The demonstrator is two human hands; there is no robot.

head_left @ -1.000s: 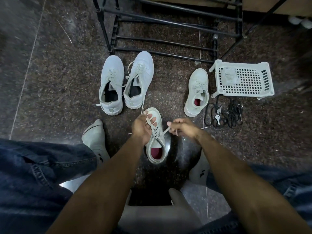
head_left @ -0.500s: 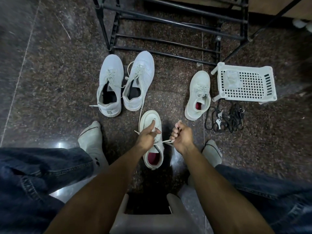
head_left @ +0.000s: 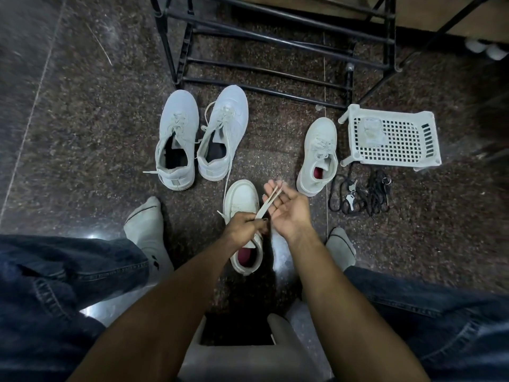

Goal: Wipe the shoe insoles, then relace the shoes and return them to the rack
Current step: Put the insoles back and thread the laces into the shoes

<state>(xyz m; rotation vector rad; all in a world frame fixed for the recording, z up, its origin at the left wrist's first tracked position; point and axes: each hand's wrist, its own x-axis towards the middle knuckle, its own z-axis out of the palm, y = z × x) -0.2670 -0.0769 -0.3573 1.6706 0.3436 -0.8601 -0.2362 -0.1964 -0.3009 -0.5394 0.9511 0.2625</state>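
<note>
the floor [head_left: 82, 119] is dark speckled brown stone with thin pale seams. four shoes are white: the pair [head_left: 202, 136] shows black insides, while the near shoe [head_left: 242, 227] and the far shoe [head_left: 318, 157] show dark red insoles. the laces [head_left: 268, 202] are off-white. the rack [head_left: 275, 42] is black, the basket [head_left: 391, 137] white with a grid of holes, the jeans [head_left: 55, 285] dark blue, the socks [head_left: 146, 232] grey.

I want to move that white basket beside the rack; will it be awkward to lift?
The basket looks like thin perforated plastic, so probably light and fairly rigid. It lies tipped on its side, so it may rock. The small packet on it could slide off.
</note>
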